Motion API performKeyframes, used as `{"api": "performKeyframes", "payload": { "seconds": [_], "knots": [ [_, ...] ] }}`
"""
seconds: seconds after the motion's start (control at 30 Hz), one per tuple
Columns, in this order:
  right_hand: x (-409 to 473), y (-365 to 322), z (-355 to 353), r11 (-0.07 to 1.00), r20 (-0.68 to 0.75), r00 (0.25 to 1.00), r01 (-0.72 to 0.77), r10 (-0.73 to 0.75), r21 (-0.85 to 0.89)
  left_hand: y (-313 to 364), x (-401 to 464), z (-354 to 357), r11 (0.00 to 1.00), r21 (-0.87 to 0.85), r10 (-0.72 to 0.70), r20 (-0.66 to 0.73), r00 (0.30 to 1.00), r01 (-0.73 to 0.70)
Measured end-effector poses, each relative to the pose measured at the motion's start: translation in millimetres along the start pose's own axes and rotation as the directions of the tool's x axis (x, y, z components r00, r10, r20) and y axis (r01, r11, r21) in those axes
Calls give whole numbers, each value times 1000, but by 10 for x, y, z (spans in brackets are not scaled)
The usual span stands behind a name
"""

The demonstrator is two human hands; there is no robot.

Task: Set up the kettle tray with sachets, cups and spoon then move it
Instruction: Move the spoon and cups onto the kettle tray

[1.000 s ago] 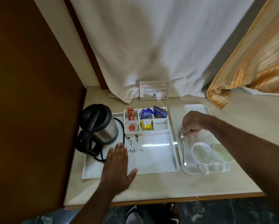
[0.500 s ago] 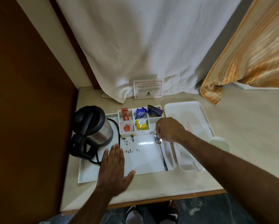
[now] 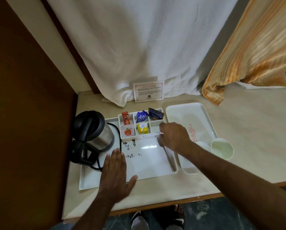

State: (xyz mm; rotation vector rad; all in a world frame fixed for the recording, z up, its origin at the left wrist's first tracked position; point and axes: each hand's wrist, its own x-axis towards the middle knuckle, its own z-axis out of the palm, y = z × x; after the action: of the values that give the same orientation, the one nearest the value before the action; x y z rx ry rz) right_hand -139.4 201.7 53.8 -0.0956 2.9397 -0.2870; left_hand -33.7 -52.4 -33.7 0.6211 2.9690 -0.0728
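My left hand (image 3: 116, 176) lies flat, steadying the kettle tray (image 3: 148, 166). My right hand (image 3: 171, 138) pinches the spoon (image 3: 169, 159), laying it along the tray's right edge. Next, I judge, the cups (image 3: 221, 151) from the side tray (image 3: 188, 113).

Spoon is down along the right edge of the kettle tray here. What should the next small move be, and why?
Probably let go of the spoon and reach the right hand to a cup. The spoon already lies in the kettle tray and the sachets fill its compartments, while both cups still sit on the side tray. The left hand rests flat on the kettle tray, steadying it.
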Motion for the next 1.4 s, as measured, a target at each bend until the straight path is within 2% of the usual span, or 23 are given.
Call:
{"api": "performKeyframes", "payload": {
  "seconds": [0.13, 0.2, 0.23, 0.3, 0.37, 0.43, 0.53, 0.6, 0.7, 0.8, 0.93, 1.1, 1.23, 1.4],
  "knots": [
    [-272, 198, -295, 987, -49, 992, -110, 116, 119, 46, -2, -62, 999, -13, -34, 18, 999, 34],
    [-493, 382, -375, 992, -54, 991, -122, 125, 42, 65, -8, -100, 997, -29, -71, 25, 997, 71],
    [-588, 469, -395, 992, -16, 993, -119, 119, -46, 87, -13, -118, 995, -36, -95, 29, 995, 96],
    [-707, 615, -424, 971, 159, 980, -84, 121, -223, 157, 10, -164, 987, -58, -147, 34, 989, 149],
    [-755, 680, -399, 950, 354, 929, 7, 109, -312, 229, 37, -203, 976, -98, -192, 49, 980, 196],
    [-767, 689, -362, 923, 446, 891, 100, 83, -372, 270, 63, -219, 972, -115, -199, 66, 978, 206],
    [-730, 673, -361, 871, 418, 908, 189, 20, -454, 274, 79, -229, 971, -120, -197, 80, 977, 206],
    [-707, 638, -419, 871, 393, 920, 209, -20, -446, 260, 82, -237, 972, -116, -194, 97, 976, 205],
    [-720, 506, -535, 906, 346, 936, 202, -66, -371, 248, 80, -237, 973, -114, -186, 132, 974, 201],
    [-707, 194, -647, 964, 294, 952, 155, -87, -216, 240, 78, -255, 974, -115, -178, 146, 973, 196],
    [-555, -394, -594, 986, 320, 942, 139, -104, -88, 231, 63, -309, 971, -99, -201, 176, 964, 220],
    [-369, -881, -214, 995, 332, 939, 103, -93, -13, 91, -13, -416, 959, -134, -239, 91, 967, 250],
    [-318, -1063, 5, 994, 275, 958, 100, -86, -39, 13, -51, -374, 961, -194, -185, 87, 979, 199],
    [-310, -1147, 128, 994, 238, 968, 98, -83, -49, 4, -8, -354, 959, -198, -189, 96, 977, 205]
  ]
}}
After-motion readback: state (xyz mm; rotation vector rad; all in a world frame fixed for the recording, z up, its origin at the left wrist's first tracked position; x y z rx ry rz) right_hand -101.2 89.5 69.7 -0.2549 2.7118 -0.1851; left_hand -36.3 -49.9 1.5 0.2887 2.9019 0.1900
